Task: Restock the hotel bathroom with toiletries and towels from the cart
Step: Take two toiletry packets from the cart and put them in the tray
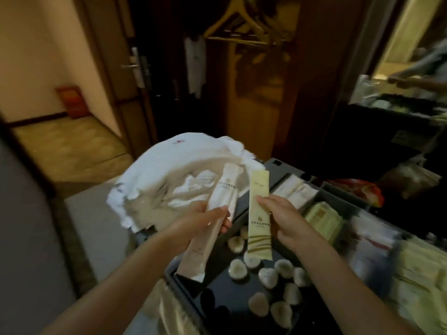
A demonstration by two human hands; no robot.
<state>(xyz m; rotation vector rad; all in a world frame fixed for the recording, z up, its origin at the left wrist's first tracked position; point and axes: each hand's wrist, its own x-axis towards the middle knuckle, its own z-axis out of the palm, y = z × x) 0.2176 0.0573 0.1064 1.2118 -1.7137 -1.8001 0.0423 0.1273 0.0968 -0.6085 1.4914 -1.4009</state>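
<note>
The left hand (208, 220) has its grip curled round a few long packets (223, 189), white at the top and beige lower down; how many there are cannot be told. They slant from below the grip up and away from the person, with the lower end hanging over the near left corner of the cart tray (212, 298). The right hand (286, 222) pinches a single pale yellow packet (260, 228), thumb on its front and fingers behind, about halfway along it. This packet stands nearly upright, with brown stripes near the bottom end, and sits just beside the left hand's packets without touching them.

Under both grips the dark tray holds a scatter of small round wrapped pieces (238, 269), spread from just below the yellow packet towards the person. Beyond the left grip lies a crumpled heap of white towels (167, 172) at the far end of the cart. To the right of the right grip, side compartments hold flat white sachets (295, 189) and greenish packets (324, 220), with a red and orange bag (358, 189) further out. Far beyond the hands, wooden hangers (242, 22) hang in a dark wardrobe.
</note>
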